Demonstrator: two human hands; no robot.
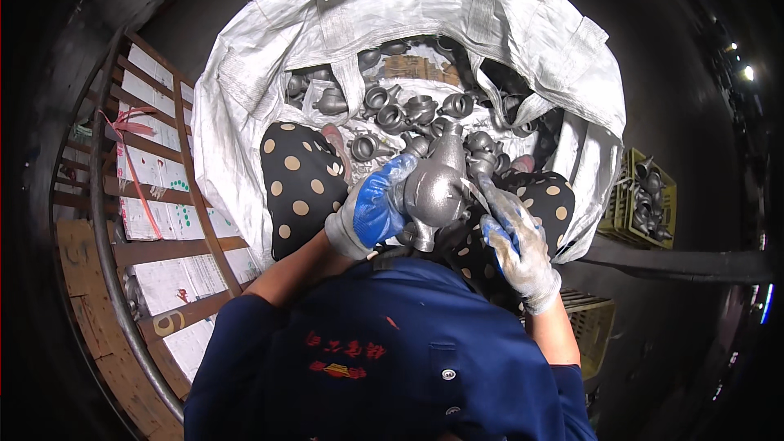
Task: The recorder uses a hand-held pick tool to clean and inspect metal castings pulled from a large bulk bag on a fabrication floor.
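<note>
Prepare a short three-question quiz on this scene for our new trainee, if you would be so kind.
1. What covers the left hand: (A) a black mitten, (B) a partly blue glove or (C) nothing?
2. True or false: the large metal part lies loose on the floor.
3. On which side of the white sack is the yellow crate that holds metal pieces?

Key:
1. B.
2. False; the left hand holds it.
3. The person's right.

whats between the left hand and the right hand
In the head view, a round grey metal casting with pipe-like necks lies between the left hand, which grips its side, and the right hand.
</note>
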